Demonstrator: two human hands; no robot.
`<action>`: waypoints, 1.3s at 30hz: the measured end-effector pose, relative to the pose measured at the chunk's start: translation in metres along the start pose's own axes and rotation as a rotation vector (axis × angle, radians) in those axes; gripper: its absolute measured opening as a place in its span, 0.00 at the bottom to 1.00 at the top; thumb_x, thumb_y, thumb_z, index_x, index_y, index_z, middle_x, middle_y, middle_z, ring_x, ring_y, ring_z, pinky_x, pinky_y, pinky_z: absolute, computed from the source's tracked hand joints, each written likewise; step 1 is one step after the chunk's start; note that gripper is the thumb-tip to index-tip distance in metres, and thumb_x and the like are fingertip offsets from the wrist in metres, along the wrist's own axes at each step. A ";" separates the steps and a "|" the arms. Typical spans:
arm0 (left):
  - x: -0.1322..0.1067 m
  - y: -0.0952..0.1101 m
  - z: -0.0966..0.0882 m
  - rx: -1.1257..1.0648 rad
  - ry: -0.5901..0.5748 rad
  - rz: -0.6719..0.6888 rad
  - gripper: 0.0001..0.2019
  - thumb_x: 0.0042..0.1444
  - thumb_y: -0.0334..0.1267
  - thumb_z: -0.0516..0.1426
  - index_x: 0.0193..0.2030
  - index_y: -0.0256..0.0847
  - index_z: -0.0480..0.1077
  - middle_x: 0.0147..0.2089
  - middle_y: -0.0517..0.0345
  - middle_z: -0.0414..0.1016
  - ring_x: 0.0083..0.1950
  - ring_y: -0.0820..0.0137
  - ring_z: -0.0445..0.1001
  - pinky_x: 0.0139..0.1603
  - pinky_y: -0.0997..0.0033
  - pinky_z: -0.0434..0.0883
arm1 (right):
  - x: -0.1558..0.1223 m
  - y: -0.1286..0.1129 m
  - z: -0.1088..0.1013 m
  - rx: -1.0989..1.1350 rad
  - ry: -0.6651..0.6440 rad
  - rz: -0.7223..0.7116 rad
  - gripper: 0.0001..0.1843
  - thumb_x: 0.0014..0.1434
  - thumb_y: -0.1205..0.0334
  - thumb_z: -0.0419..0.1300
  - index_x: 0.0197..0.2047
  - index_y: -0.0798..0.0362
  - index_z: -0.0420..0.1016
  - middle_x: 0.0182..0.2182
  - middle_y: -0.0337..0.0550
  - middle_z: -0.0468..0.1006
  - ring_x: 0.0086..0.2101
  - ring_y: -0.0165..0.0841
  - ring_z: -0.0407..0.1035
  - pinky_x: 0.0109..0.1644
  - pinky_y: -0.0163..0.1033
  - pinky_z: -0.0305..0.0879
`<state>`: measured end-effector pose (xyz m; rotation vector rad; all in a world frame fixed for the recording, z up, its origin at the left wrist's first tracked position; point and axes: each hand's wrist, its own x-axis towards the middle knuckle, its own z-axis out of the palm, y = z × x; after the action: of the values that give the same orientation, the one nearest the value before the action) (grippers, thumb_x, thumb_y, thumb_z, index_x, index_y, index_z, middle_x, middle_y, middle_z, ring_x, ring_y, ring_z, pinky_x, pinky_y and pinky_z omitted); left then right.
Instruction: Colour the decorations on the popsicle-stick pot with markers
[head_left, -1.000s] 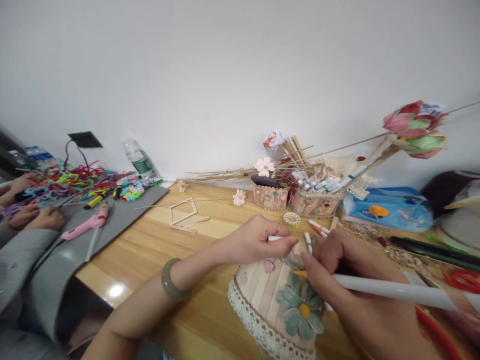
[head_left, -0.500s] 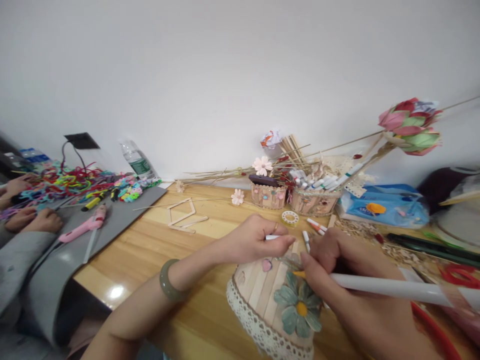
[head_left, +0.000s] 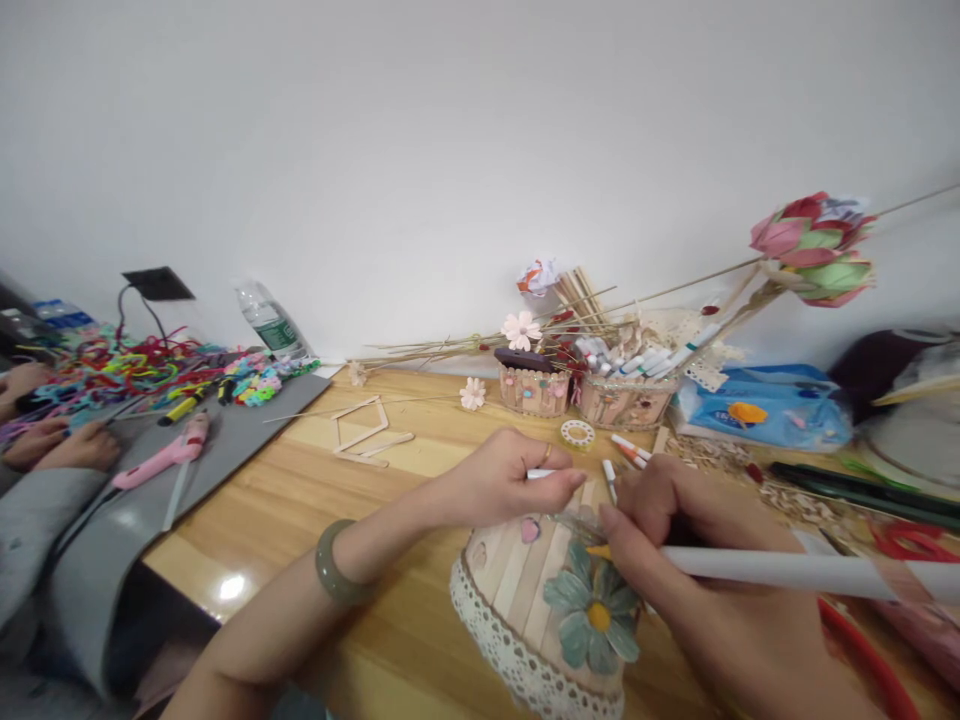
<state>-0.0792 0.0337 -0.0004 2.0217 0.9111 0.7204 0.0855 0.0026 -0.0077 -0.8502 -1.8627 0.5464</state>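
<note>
A holder made of wooden craft sticks (head_left: 517, 585), trimmed with white lace and a teal fabric flower (head_left: 592, 620), lies tilted at the table's near edge. My left hand (head_left: 502, 480), with a green bangle on the wrist, rests on the holder's top and pinches a small white stick. My right hand (head_left: 675, 530) is closed round a long white glue gun (head_left: 795, 572), whose orange tip touches the holder just above the flower.
Two small decorated baskets (head_left: 592, 395) with markers and skewers stand by the wall, beside a paper flower (head_left: 814, 245) and a blue tissue pack (head_left: 757, 415). Loose craft sticks (head_left: 367, 435) lie mid-table. Another person's hands (head_left: 60, 445), a pink glue gun (head_left: 161, 455) and coloured pipe cleaners are at left.
Both hands keep their grip and place on the holder. The view has drifted slightly, so everything sits a little further left.
</note>
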 end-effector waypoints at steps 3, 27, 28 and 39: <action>0.000 0.000 0.000 -0.008 -0.003 0.005 0.17 0.54 0.37 0.48 0.17 0.40 0.49 0.17 0.69 0.44 0.19 0.80 0.46 0.19 0.79 0.49 | 0.000 0.000 0.000 -0.019 0.000 -0.001 0.16 0.52 0.71 0.53 0.20 0.50 0.49 0.14 0.28 0.55 0.15 0.23 0.51 0.16 0.28 0.49; -0.001 0.000 0.000 -0.015 0.002 0.001 0.16 0.54 0.36 0.48 0.17 0.40 0.50 0.17 0.70 0.45 0.19 0.80 0.46 0.18 0.79 0.49 | 0.009 -0.006 -0.003 0.018 -0.127 0.049 0.15 0.48 0.71 0.51 0.18 0.50 0.49 0.13 0.30 0.55 0.15 0.23 0.51 0.16 0.29 0.48; -0.001 0.000 0.001 -0.016 -0.001 0.002 0.16 0.54 0.36 0.48 0.17 0.39 0.51 0.17 0.70 0.45 0.19 0.80 0.46 0.18 0.79 0.49 | 0.010 -0.007 -0.003 0.026 -0.151 0.051 0.14 0.48 0.72 0.51 0.18 0.50 0.49 0.12 0.29 0.55 0.15 0.23 0.51 0.15 0.29 0.48; -0.002 -0.001 0.002 0.002 0.038 -0.009 0.17 0.54 0.38 0.48 0.17 0.40 0.49 0.16 0.70 0.45 0.18 0.80 0.47 0.18 0.79 0.48 | 0.007 -0.011 -0.015 0.316 0.127 0.395 0.19 0.51 0.54 0.58 0.18 0.50 0.54 0.13 0.30 0.52 0.16 0.24 0.45 0.15 0.31 0.41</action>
<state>-0.0792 0.0316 -0.0022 2.0108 0.9422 0.7554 0.0936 0.0005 0.0100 -1.0152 -1.4475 0.9796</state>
